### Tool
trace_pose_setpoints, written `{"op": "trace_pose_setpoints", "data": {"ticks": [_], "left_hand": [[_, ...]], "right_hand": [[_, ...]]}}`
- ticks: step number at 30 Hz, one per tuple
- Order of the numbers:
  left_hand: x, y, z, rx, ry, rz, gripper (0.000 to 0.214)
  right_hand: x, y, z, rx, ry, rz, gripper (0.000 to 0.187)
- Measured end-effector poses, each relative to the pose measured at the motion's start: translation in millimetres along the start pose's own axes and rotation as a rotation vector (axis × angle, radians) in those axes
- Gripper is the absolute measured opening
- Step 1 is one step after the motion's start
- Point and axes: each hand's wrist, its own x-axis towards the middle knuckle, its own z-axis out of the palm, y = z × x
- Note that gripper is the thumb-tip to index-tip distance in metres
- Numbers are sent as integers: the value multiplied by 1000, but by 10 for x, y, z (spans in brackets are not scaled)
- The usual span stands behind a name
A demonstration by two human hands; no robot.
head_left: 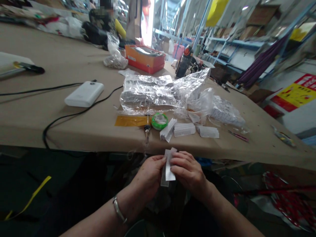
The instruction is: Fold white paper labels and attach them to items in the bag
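Just off the table's front edge, my left hand [149,171] pinches a narrow translucent strip [164,180] between thumb and fingers. Lying partly over it is a white paper-like strip [170,171], gripped by the bent fingers of my right hand [189,171]. The two strips overlap at a slight angle; what they are exactly, I cannot make out. On the table beyond my hands sit a fanned stack of white strips [168,130], a second stack [184,129] and a third stack [208,132]. Left of them are a green-rimmed round tin [159,121] and a soldering-iron-like tool [147,129].
Clear plastic bags [150,92] lie behind the stacks, with amber film [129,121] nearby. Tweezers [238,135] rest at the right. A white power bank [85,94] and black cable [74,114] occupy the left. Farther back stand an orange box [145,61] and a dark bottle [184,61].
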Motion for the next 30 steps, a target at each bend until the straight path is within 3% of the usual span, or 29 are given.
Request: {"op": "trace_pose_setpoints", "data": {"ticks": [7,13,15,19,21,25,30], "left_hand": [[15,-69,-50,-77,-9,30,13],[34,-77,-65,-27,20,10,13],[19,-54,-53,16,76,-27,11],[-26,-17,-14,144,179,-91,6],[-43,-20,1,164,190,-103,7],[-41,-59,-15,174,195,-117,9],[-20,-67,-55,197,206,-107,9]], "right_hand": [[-50,-98,115,-26,-101,-41,13],[-48,-113,37,1,-92,-22,18],[-69,-7,-68,-57,-57,56,27],[-193,426,-350,-440,17,412,54],[-288,633,-457,-602,-30,524,66],[-476,818,-551,-639,-136,512,51],[-586,811,-648,-376,54,441,17]]}}
